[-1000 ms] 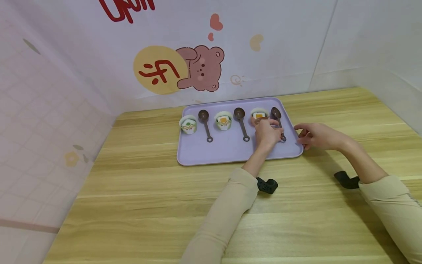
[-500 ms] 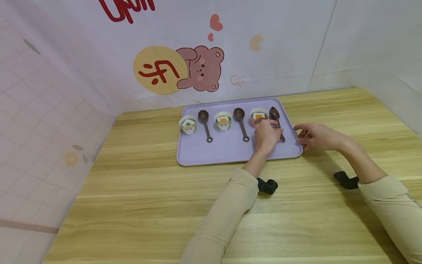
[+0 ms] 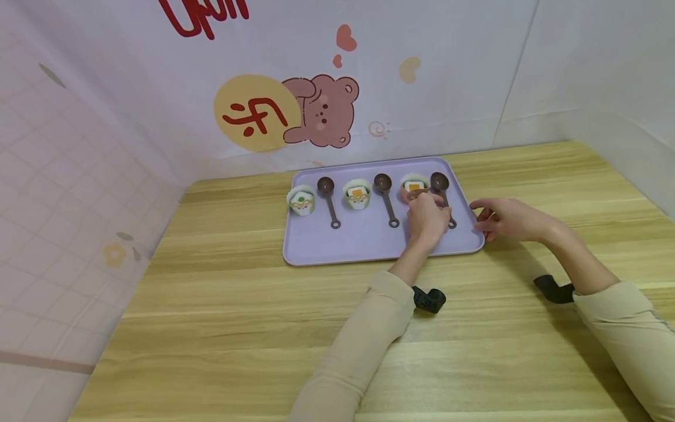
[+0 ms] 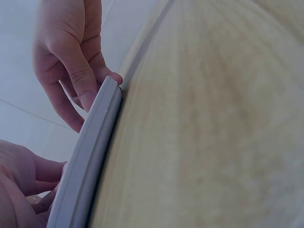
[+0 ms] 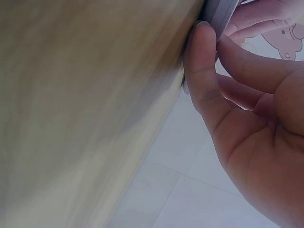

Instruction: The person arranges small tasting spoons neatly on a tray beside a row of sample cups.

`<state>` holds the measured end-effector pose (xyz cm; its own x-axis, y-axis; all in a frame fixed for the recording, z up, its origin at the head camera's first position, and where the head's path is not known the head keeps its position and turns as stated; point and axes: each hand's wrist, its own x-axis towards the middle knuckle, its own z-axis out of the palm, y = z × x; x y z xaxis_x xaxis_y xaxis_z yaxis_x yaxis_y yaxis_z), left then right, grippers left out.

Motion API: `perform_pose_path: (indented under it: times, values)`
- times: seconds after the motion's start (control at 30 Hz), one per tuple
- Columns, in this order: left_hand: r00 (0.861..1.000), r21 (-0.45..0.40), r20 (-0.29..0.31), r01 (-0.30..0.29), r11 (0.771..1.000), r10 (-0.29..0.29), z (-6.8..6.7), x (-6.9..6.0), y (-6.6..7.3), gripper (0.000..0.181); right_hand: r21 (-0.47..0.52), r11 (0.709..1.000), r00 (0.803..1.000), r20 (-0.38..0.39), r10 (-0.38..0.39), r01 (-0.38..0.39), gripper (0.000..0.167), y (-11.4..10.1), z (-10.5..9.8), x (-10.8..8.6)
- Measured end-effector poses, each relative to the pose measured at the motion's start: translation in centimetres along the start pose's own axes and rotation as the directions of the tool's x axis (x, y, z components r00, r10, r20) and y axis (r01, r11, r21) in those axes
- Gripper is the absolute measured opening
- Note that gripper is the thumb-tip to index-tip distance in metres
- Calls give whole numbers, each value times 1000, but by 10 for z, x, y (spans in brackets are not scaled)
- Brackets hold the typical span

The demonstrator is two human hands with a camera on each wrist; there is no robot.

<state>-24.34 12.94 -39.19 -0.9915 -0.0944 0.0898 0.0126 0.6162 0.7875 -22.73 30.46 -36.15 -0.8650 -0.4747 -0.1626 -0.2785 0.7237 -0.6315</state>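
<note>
On a lilac tray several items stand in a row. My left hand reaches over its right part, fingers pinching the handle of the rightmost brown measuring spoon; the hand hides part of the contact. That spoon lies with its bowl facing up, beside a pink-and-green paper cup holding a white and orange piece. At the tray's right edge, my right hand grips the rim near the front corner. In the right wrist view its thumb presses against the rim from outside.
Further left on the tray are two more brown measuring spoons, one middle and one left, and two green paper cups, one middle and one left. A printed cloth wall rises behind the wooden table.
The rightmost measuring spoon has turned under my left fingers, from bowl tilted sideways to bowl facing up. Both hands have stayed nearly in place.
</note>
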Motion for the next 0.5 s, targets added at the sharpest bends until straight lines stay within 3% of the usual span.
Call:
perform_pose_path:
  times: [0.1,0.5]
  values:
    - [1000,-9,4,-4,1000,4,0,0,0,2,-3,1000,1000,1,2,-2,45,0,0,0]
    - [999,3,-10,-35,999,35,-1,-5,3,16,-11,1000,1000,-1,4,-4,45,2,1,-2]
